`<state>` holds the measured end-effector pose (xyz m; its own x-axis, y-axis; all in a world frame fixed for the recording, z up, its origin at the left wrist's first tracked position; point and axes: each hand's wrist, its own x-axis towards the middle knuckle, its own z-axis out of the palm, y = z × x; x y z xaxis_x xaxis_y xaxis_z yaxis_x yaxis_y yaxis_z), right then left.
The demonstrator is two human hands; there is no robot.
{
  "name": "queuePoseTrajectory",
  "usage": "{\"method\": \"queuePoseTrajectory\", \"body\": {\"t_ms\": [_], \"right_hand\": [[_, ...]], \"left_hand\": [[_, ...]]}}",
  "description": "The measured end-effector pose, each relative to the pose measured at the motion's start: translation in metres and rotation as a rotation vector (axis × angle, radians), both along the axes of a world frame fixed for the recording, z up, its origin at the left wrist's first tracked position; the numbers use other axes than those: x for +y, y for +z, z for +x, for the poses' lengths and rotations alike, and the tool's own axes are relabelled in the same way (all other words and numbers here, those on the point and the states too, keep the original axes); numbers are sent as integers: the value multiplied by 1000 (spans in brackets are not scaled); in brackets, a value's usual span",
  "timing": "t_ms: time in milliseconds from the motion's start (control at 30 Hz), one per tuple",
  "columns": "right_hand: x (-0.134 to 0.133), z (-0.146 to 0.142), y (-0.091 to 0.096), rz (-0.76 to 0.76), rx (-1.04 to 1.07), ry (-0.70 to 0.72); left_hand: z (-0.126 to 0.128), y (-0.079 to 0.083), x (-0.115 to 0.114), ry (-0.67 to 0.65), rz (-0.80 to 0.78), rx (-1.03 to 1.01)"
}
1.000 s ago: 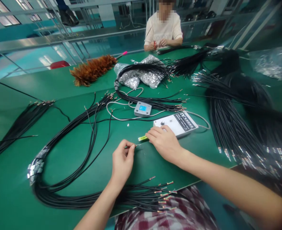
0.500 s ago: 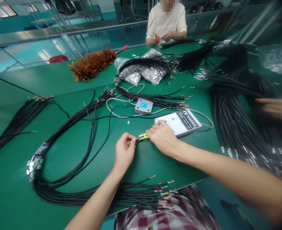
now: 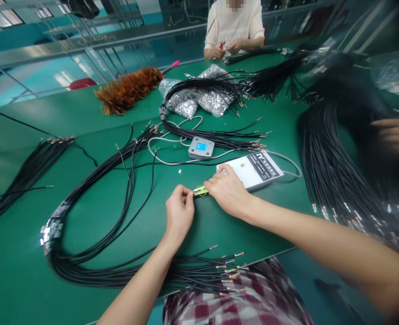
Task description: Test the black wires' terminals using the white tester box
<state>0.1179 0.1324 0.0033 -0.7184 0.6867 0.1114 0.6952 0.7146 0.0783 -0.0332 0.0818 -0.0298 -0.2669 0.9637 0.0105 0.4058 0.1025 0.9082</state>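
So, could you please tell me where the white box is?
In the head view, the white box lies on the table right of centre, partly hidden by the right hand, with the grey box to its left.

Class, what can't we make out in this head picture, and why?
In the head view:
What the left hand pinches: hidden by the hand itself.
The rear of the green tool: under the right hand.
Text on the screen: too small.
Another person's hand, far right: blurred, cut off by the edge.

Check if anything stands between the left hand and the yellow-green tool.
Nothing visible: the left hand is right at the tip of the yellow-green tool, whose other end is in the right hand. The white box lies behind the right hand.
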Motion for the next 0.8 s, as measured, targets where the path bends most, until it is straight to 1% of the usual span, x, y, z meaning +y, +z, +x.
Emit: {"method": "queuePoseTrajectory", "body": {"t_ms": [100, 300, 367, 433, 533, 567, 667, 733, 800], "right_hand": [[-1, 1, 0, 14, 42, -10], [-5, -1, -2, 14, 54, -17], [-5, -1, 1, 2, 52, -10], [-7, 5, 6, 8, 104, 16], [-13, 30, 13, 55, 314, 50], [-16, 42, 14, 74, 397, 26], [-32, 77, 10, 132, 614, -143], [-44, 91, 2, 129, 662, -182], [-54, 95, -6, 107, 657, -162]], "left_hand": [[2, 1, -1, 16, 11, 21], [1, 1, -2, 24, 16, 28], [-1, 1, -1, 14, 14, 26], [-3, 0, 0, 1, 11, 18], [-6, -1, 1, -19, 6, -2], [-7, -1, 2, -24, 5, -10], [-8, -1, 3, -34, 4, -33], [-9, 0, 3, -39, 3, -44], [-9, 0, 3, -43, -1, -48]]}}
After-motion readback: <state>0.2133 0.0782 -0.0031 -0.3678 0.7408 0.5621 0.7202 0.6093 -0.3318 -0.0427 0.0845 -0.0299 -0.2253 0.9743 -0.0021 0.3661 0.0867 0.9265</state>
